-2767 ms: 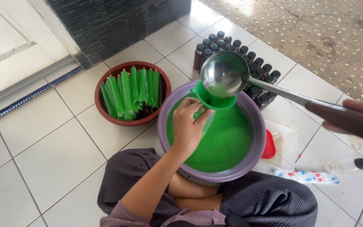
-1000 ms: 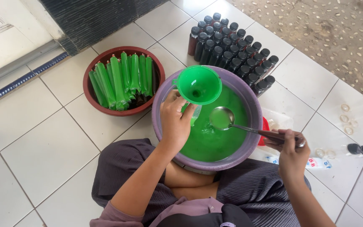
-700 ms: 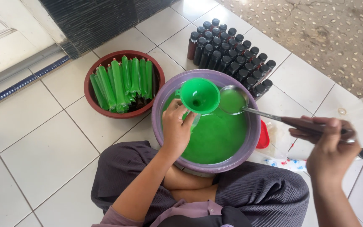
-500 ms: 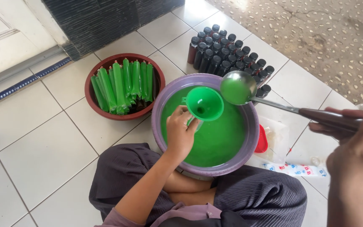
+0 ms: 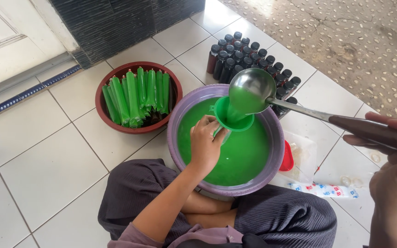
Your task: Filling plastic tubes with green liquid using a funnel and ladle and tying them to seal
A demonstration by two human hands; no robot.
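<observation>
Your left hand (image 5: 205, 142) is clamped round the stem of the green funnel (image 5: 232, 115), held over the purple basin (image 5: 176, 117) of green liquid (image 5: 242, 151). Your right hand (image 5: 387, 138), fingers closed on the handle, tips the steel ladle (image 5: 251, 89) w/ green liquid into the funnel mouth. Red bowl (image 5: 101, 103) of filled green tube bags (image 5: 136, 94) sits just left of the basin; dark capped bottles (image 5: 249, 57) stand behind it.

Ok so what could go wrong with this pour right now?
The ladle tips over the green funnel, steadied only by the left hand; a fast pour could overflow it. The right hand grips the handle's far end, so wobble could splash liquid past the purple basin.
</observation>
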